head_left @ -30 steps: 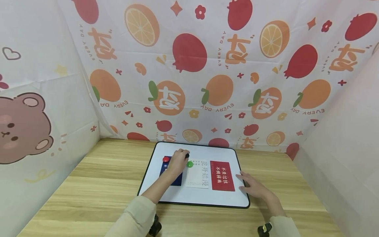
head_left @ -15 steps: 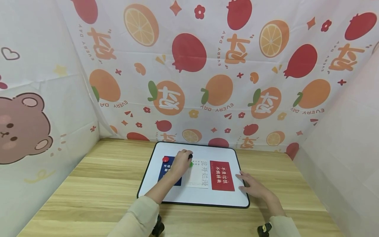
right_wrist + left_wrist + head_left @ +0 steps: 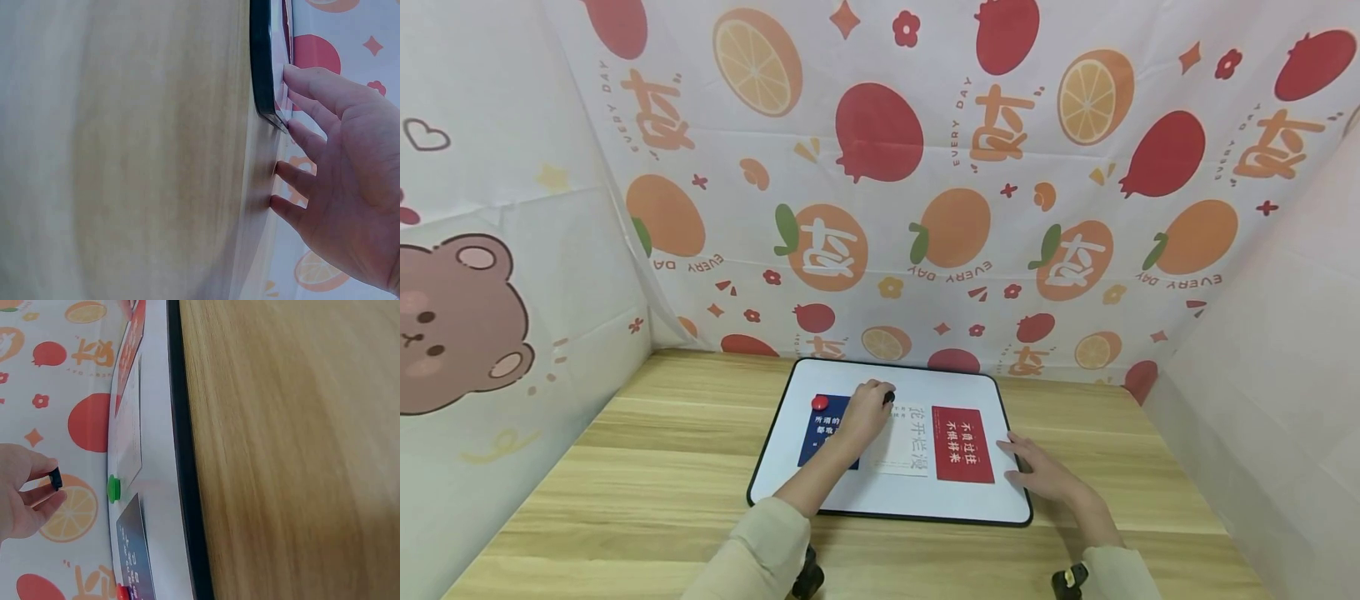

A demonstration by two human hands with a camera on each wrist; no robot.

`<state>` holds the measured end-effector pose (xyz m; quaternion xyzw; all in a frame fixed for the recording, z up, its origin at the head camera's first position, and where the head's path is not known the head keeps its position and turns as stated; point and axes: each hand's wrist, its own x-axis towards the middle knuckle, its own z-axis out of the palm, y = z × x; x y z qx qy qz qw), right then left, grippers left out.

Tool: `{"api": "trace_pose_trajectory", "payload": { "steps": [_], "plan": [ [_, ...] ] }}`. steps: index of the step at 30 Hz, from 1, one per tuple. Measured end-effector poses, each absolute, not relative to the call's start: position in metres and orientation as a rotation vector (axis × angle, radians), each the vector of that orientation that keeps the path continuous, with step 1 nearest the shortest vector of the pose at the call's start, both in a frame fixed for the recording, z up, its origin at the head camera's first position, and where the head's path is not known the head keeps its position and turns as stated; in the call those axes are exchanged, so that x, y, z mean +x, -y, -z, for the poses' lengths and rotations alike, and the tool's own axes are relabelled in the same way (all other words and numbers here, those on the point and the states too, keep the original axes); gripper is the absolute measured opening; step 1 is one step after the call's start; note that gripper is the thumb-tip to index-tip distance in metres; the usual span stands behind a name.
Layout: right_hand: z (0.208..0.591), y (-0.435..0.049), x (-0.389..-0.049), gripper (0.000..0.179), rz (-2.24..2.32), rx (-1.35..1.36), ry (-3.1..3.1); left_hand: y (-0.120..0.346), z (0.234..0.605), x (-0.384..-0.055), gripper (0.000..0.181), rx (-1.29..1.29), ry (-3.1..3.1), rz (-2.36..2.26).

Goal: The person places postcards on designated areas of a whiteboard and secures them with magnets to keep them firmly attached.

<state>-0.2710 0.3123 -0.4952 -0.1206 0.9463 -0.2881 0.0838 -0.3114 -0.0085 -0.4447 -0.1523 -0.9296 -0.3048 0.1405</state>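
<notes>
My left hand (image 3: 865, 412) pinches a black magnet (image 3: 55, 479) between thumb and fingers, held up off the whiteboard (image 3: 940, 385). Over the upper middle of the board, that hand covers part of the white card (image 3: 901, 454). A green magnet (image 3: 114, 489) sits on this card in the left wrist view; the hand hides it in the head view. To the left lies a blue card (image 3: 823, 450) under a red magnet (image 3: 820, 403). The red card (image 3: 964, 446) on the right bears no magnet. With fingers spread, my right hand (image 3: 1041, 471) touches the board's right edge.
The black-rimmed whiteboard lies flat on a wooden table (image 3: 625, 467). Behind it hangs a fruit-print cloth (image 3: 880, 225), with a bear-print cloth (image 3: 467, 325) at the left and a pale one (image 3: 1270, 358) at the right.
My left hand has moved right with the black magnet, uncovering more of the blue card and covering the green magnet in the head view. The right hand has stayed at the board's edge.
</notes>
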Motion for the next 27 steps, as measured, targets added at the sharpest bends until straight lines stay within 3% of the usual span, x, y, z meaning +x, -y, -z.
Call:
{"api": "trace_pose_trajectory", "payload": {
  "steps": [27],
  "plan": [
    [0.494,-0.313,-0.271,0.052,0.880,-0.372,-2.805,-0.019,0.453,-0.309,0.023,-0.523,2.651,0.862]
  ]
}}
